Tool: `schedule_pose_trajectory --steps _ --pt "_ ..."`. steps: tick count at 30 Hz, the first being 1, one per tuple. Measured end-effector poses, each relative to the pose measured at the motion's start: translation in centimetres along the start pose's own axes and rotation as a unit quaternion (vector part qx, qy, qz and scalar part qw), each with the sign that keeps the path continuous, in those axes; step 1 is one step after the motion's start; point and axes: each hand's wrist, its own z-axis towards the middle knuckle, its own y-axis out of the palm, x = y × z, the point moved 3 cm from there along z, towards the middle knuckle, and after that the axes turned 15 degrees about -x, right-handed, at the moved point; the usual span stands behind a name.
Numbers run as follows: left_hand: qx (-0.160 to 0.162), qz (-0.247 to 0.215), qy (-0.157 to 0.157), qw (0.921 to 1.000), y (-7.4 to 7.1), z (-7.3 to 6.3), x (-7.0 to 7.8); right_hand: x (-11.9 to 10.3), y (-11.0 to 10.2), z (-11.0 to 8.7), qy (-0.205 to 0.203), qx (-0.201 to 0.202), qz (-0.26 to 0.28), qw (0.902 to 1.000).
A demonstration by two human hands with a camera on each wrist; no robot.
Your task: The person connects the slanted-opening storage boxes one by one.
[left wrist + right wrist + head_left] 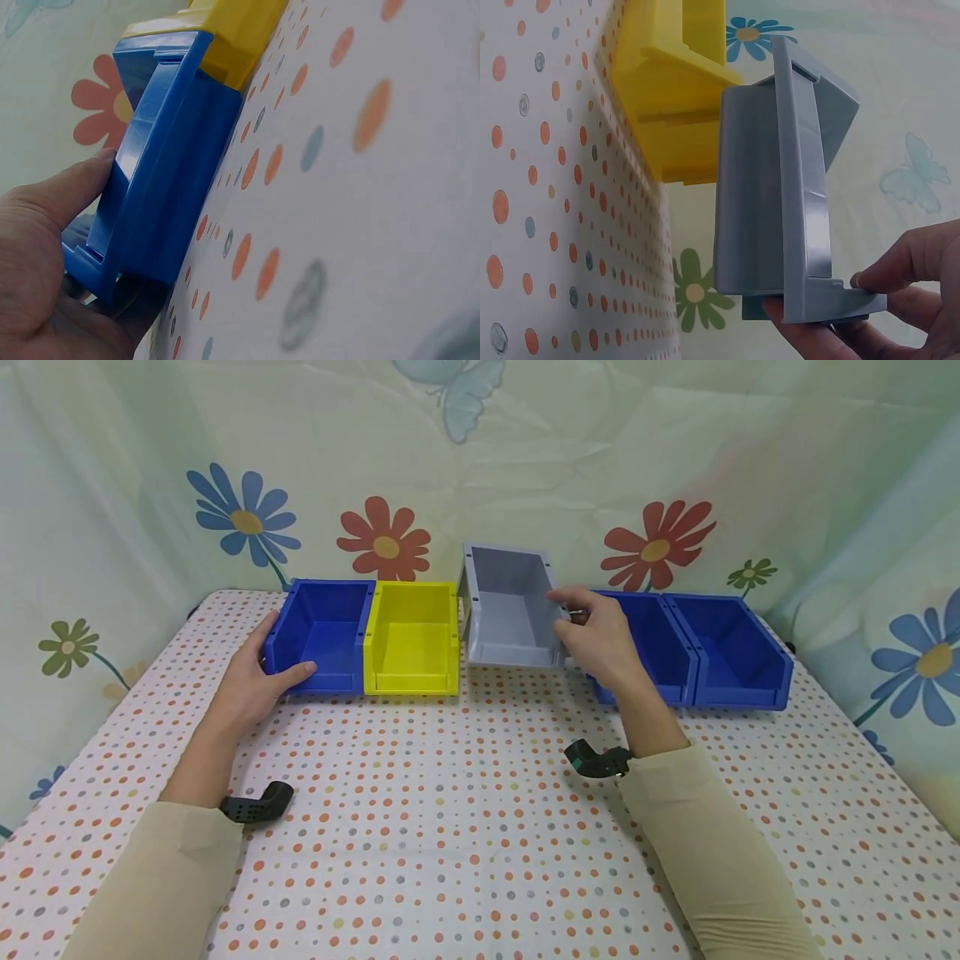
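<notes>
My right hand (pixel 606 639) pinches the right side wall of a grey plastic storage bin (pixel 513 622). In the right wrist view the grey bin (pixel 751 195) hangs tilted above the table, thumb on one face of its wall and fingers on the other. At the row's left end my left hand (pixel 249 681) grips a blue bin (pixel 326 652), its thumb over the low front lip and the fingers along the left outer side. Against that blue bin stands a yellow bin (pixel 408 664), just left of the grey one.
Two more blue bins, an inner one (pixel 671 672) partly behind my right forearm and an outer one (pixel 742 668), stand side by side at the right. The table wears a dotted cloth (pixel 420 827). A flowered curtain (pixel 510 468) hangs behind the bins.
</notes>
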Motion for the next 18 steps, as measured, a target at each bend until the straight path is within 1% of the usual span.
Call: schedule_pose_trajectory --steps 7,14,18 --pt "-0.001 0.002 -0.001 1.0000 -0.05 -0.03 -0.08 -0.07 0.30 -0.02 -0.007 -0.010 -0.003 0.9999" --pt "-0.001 0.004 -0.002 1.0000 -0.04 -0.03 -0.03 -0.14 0.46 0.07 0.008 -0.019 -0.012 0.9997" --pt "0.000 0.004 -0.001 1.0000 -0.05 0.01 0.02 -0.20 0.47 0.10 0.009 -0.018 -0.018 0.9996"
